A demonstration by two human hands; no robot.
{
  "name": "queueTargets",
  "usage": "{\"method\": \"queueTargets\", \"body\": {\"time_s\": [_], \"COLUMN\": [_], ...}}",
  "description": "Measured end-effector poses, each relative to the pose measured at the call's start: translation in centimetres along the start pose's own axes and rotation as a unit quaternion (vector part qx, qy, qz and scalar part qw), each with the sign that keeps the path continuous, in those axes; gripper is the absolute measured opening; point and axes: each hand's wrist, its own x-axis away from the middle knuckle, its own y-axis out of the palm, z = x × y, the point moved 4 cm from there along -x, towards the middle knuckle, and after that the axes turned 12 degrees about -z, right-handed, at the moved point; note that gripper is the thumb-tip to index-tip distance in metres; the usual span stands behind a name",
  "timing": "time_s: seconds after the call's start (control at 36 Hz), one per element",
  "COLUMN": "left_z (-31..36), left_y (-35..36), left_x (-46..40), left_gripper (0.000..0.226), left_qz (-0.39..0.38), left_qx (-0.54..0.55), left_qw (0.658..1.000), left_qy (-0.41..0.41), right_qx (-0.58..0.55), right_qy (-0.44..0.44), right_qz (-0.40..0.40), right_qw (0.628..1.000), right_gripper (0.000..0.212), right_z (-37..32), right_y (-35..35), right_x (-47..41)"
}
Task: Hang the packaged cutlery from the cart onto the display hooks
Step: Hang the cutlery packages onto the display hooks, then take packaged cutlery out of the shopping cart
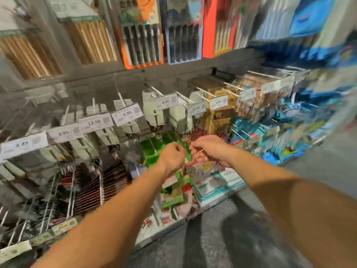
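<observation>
Through heavy motion blur, the left hand (172, 154) and right hand (209, 149) meet before the display hooks (184, 96), each grip curled closed around something thin and indistinct; no packaged cutlery can be clearly made out.

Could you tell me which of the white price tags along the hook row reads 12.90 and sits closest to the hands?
The white 12.90 price tag right of centre, above the right hand; the other white 12.90 tag hangs farther left.
</observation>
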Motion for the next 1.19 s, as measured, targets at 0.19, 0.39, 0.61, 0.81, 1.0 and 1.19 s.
{"method": "queueTargets", "body": {"time_s": [0.19, 0.39, 0.61, 0.81, 1.0, 1.19], "left_z": [5.6, 15.1, 24.0, 30.0, 35.8, 41.8], "left_y": [10.6, 21.9, 35.4, 47.5, 59.4, 70.8], "left_x": [-1.7, 3.6, 8.0, 9.9, 10.4, 11.1], "left_gripper": [0.042, 0.030, 0.020, 0.030, 0.027, 0.026], "left_qz": [-0.062, -0.138, -0.244, -0.343, -0.424, -0.516], "left_qx": [0.036, 0.047, 0.074, 0.042, -0.009, -0.102], "left_qw": [0.996, 0.984, 0.959, 0.928, 0.889, 0.824], "left_qy": [0.060, 0.098, 0.123, 0.136, 0.171, 0.211], "right_qx": [0.052, 0.042, -0.001, -0.059, -0.118, -0.162], "right_qy": [0.011, 0.023, 0.058, 0.085, 0.123, 0.138], "right_qz": [0.051, 0.108, 0.195, 0.273, 0.363, 0.456], "right_qw": [0.997, 0.993, 0.979, 0.957, 0.916, 0.864], "right_gripper": [0.021, 0.018, 0.014, 0.020, 0.021, 0.022], "right_z": [2.9, 7.0, 13.4, 19.3, 25.2, 30.6], "right_y": [-9.4, -19.3, -29.9, -38.0, -45.4, -52.2], "right_x": [8.9, 20.0, 31.1, 39.2, 47.5, 56.1]}}
